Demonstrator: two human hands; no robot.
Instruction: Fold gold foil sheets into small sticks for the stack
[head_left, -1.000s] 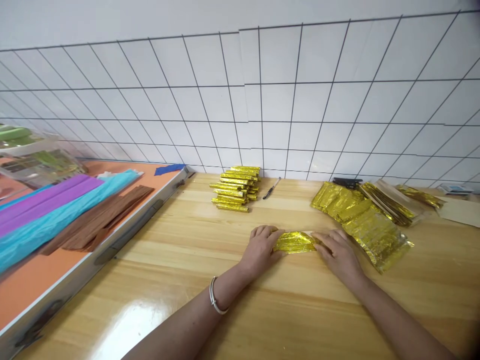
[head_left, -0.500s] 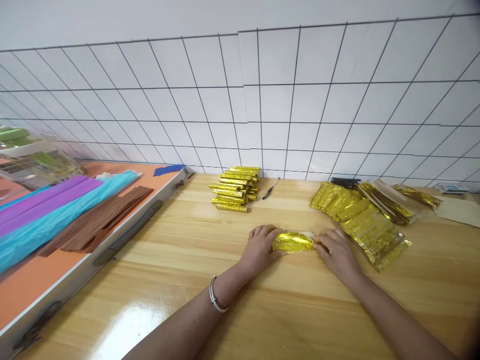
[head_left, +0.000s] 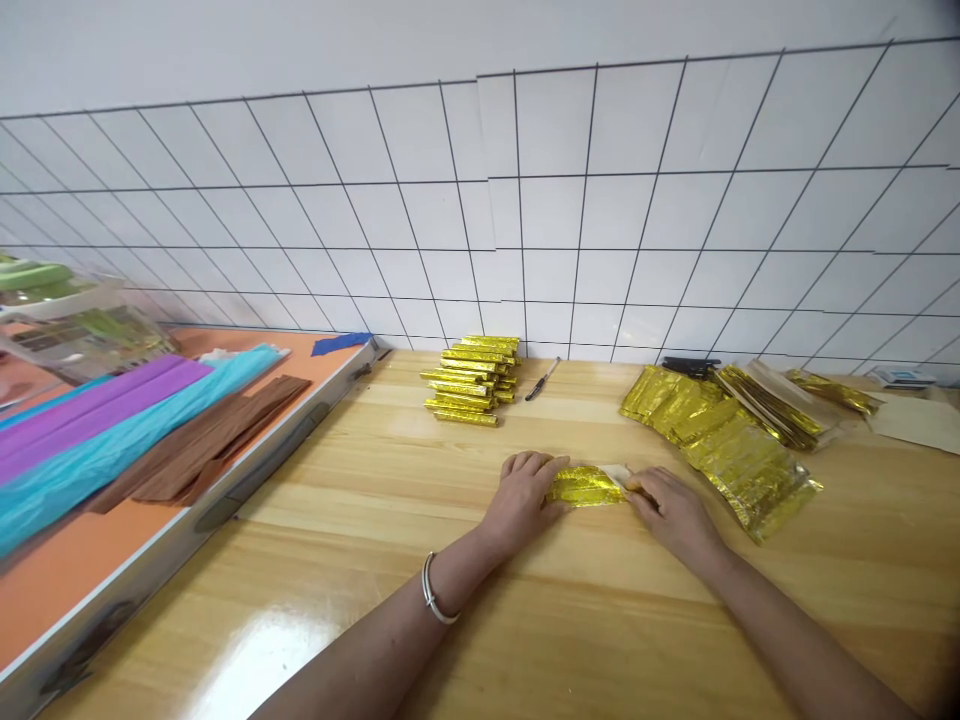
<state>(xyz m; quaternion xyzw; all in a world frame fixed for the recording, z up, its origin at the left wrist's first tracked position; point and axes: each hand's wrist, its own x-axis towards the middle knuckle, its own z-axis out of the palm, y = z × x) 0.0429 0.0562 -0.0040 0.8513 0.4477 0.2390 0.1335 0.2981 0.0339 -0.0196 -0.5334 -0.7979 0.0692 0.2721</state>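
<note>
Between my hands a sheet of gold foil paper (head_left: 585, 487) lies on the wooden table, its pale underside showing at the upper right corner. My left hand (head_left: 523, 498) is closed on the sheet's left end, fingers at the far edge and thumb at the near edge. My right hand (head_left: 671, 512) pinches the right end, where the paper curls up. Beyond them is a stack of rolled gold foil tubes (head_left: 476, 380), with a pen (head_left: 542, 380) beside it. To the right of my right hand spreads a pile of flat gold foil sheets (head_left: 720, 440).
On the left, an orange-topped board with a raised edge (head_left: 285, 445) carries purple (head_left: 112, 400), turquoise (head_left: 150, 425) and brown crepe paper (head_left: 217, 440), plus a clear box (head_left: 105, 335). A black item (head_left: 690, 367) and a beige sheet (head_left: 926, 420) lie at the back right. A tiled wall closes the far side.
The right end of the foil sheet has curled over more, showing more of its pale underside. My right hand's fingers have shifted slightly at that corner; my left hand stays in place.
</note>
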